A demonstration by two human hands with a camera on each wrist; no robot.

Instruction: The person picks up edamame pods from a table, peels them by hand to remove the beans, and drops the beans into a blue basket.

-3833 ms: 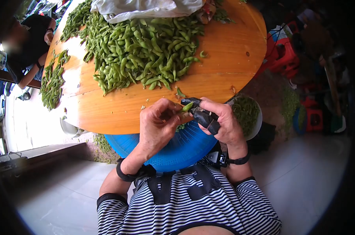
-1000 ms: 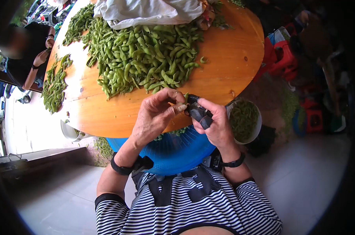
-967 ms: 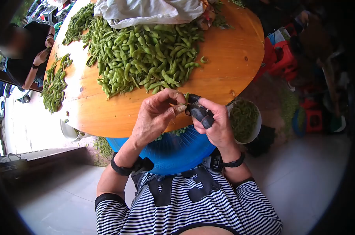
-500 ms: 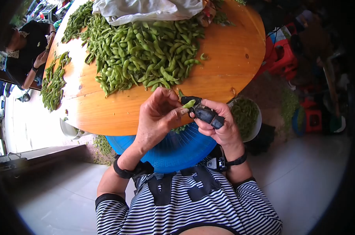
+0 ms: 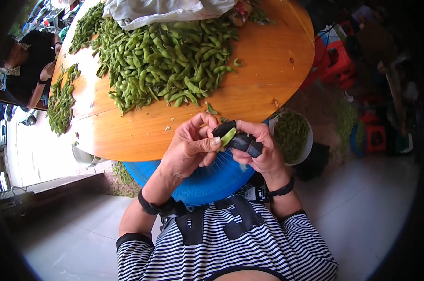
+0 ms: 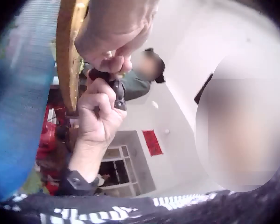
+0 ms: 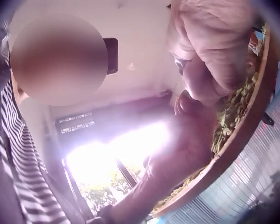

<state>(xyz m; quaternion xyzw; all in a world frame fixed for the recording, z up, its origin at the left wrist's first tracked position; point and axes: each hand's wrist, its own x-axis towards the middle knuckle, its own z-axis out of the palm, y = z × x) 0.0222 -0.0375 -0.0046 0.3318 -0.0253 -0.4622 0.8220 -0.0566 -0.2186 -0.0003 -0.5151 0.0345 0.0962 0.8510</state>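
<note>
Over the blue basin (image 5: 198, 180) both hands work on one green soybean pod (image 5: 227, 137). My left hand (image 5: 191, 147) pinches its near end between thumb and fingers. My right hand (image 5: 256, 147), with black covers on thumb and forefinger (image 5: 242, 140), pinches the other end. In the left wrist view the two hands (image 6: 102, 88) meet beside the table edge (image 6: 67, 51). The right wrist view is washed out by glare, with the right hand (image 7: 214, 56) close to the lens and pods behind it.
A round wooden table (image 5: 268, 70) carries a big heap of green pods (image 5: 165, 56), a smaller heap (image 5: 60, 100) at left and a white cloth (image 5: 165, 9). A white bowl of pods (image 5: 294, 136) stands at right. Another person (image 5: 25, 70) sits at far left. Red stools (image 5: 338, 61) stand beyond.
Both hands have dropped a little from the table edge toward the blue basin, still holding a pod between them. The pod now shows more plainly between the fingers.
</note>
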